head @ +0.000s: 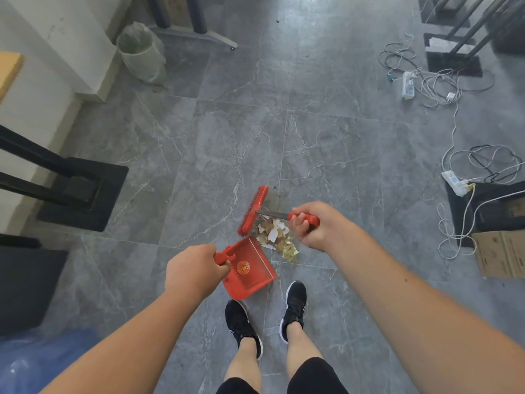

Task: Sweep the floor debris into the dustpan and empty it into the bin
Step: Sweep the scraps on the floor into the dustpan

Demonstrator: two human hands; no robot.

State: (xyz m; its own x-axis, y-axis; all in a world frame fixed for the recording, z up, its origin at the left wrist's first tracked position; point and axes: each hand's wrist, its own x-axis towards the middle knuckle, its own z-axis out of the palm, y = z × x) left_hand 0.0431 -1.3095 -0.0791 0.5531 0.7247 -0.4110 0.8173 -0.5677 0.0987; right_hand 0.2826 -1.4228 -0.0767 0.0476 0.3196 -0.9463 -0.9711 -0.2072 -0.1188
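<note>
A red dustpan [250, 270] rests on the grey tiled floor just ahead of my feet, and my left hand [191, 271] grips its handle. My right hand [314, 224] holds the red grip of a broom handle. The red broom head [253, 209] stands on the floor beyond the pan. A small pile of white and yellowish debris [277, 238] lies between the broom head and the pan's open mouth. A bin lined with a clear bag [140, 52] stands far off at the upper left, beside the wall.
Black table bases [85, 191] stand at the left. Power strips and tangled cables [420, 81] lie at the upper right, more cables [466, 194] and a cardboard box [502, 253] at the right. My black shoes [294, 307] are just behind the dustpan.
</note>
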